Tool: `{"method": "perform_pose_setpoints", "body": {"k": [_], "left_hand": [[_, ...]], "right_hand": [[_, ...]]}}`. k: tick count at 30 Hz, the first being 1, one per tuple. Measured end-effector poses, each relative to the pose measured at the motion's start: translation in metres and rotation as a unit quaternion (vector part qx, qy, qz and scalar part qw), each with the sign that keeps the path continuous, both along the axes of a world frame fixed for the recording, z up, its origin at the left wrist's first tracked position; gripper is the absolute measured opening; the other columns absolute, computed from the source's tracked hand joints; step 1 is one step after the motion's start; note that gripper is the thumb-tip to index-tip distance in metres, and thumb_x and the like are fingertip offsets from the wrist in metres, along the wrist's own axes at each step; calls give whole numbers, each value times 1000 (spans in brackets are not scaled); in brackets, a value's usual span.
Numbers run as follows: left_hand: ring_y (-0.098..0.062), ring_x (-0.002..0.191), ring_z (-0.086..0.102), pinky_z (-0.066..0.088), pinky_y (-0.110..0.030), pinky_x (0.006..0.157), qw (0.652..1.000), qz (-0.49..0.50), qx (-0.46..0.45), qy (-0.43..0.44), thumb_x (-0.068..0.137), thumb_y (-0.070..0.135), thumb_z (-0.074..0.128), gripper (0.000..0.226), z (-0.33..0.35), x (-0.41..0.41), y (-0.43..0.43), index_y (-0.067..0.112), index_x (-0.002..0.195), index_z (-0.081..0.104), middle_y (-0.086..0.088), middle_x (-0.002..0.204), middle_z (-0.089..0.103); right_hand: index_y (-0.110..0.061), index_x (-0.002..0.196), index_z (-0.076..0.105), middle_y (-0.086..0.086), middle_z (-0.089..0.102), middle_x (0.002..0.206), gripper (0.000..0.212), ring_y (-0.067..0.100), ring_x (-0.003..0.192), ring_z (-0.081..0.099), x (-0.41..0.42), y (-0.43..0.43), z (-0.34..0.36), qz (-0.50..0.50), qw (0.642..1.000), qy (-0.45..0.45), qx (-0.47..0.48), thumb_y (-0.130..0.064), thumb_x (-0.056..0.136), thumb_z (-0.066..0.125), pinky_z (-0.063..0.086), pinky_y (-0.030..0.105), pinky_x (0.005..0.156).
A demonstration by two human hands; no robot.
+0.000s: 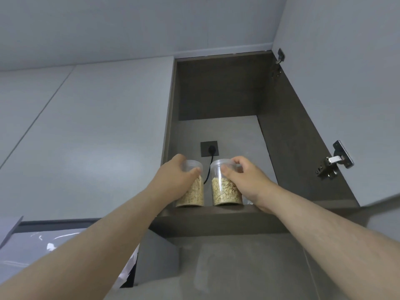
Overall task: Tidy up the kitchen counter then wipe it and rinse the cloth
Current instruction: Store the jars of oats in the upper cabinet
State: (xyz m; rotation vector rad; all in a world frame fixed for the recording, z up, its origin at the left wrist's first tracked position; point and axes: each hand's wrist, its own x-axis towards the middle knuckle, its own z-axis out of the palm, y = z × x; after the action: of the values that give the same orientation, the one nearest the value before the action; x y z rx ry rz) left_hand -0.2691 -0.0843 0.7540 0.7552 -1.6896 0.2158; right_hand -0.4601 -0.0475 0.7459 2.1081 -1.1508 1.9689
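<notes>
Two clear plastic jars partly filled with pale oat flakes stand side by side on the bottom shelf [207, 215] of an open wall cabinet. My left hand [173, 178] grips the upper part of the left jar [193, 193], thumb across its front. My right hand [242, 176] grips the right jar [224, 191] near its lid, thumb on the front. Both jars stand upright with a narrow gap between them. The counter and any cloth are out of view.
A dark wall socket [208, 148] with a black cable running down sits behind the jars. The cabinet door [346, 105] hangs open on the right, its hinge [334, 162] sticking out. Closed grey cabinet fronts [86, 137] lie to the left. Another clear item [249, 201] shows behind my right wrist.
</notes>
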Motion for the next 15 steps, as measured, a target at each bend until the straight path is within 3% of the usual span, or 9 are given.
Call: {"method": "perform_pose_setpoints", "body": {"k": [2,5,7,9,11,15], "left_hand": [[-12,90,52,46,-28,75,998,58,-25,-20,92,53,51,44,0,-1,2,24,124,45,7,106,52],[-10,84,53,51,-30,77,969,195,-137,-66,88,61,47,40,1,2,9,25,105,51,8,97,59],[-9,90,50,47,-33,89,946,248,-186,-91,86,67,42,43,5,7,11,28,101,53,12,95,60],[-8,94,47,37,-37,100,942,250,-192,-115,85,69,41,44,7,13,11,31,102,54,14,95,59],[-7,95,45,32,-39,105,949,215,-181,-142,79,72,42,49,7,21,9,33,105,54,16,94,57],[-11,118,42,9,-45,119,964,148,-114,-190,67,68,52,68,8,40,9,37,127,43,17,113,54]], "right_hand": [[-19,129,51,2,56,129,41,18,109,59,-1,-3,0,-12,1000,18,5,-37,93,60,53,32,85],[-23,117,51,8,48,135,40,22,108,56,0,-3,0,-3,999,43,23,-34,79,58,51,33,82],[-31,141,40,3,42,139,57,25,120,52,0,-2,0,9,998,54,34,-23,87,57,51,36,91],[-36,150,28,-4,44,135,67,22,120,53,-2,-2,-1,32,996,69,35,-10,94,53,52,36,91],[-37,150,30,-9,51,123,69,16,108,58,-4,-2,-4,37,995,89,31,-4,93,53,54,29,83],[-45,151,23,-6,51,121,86,5,80,62,-3,1,-7,-5,990,136,33,-5,84,60,52,20,67]]}}
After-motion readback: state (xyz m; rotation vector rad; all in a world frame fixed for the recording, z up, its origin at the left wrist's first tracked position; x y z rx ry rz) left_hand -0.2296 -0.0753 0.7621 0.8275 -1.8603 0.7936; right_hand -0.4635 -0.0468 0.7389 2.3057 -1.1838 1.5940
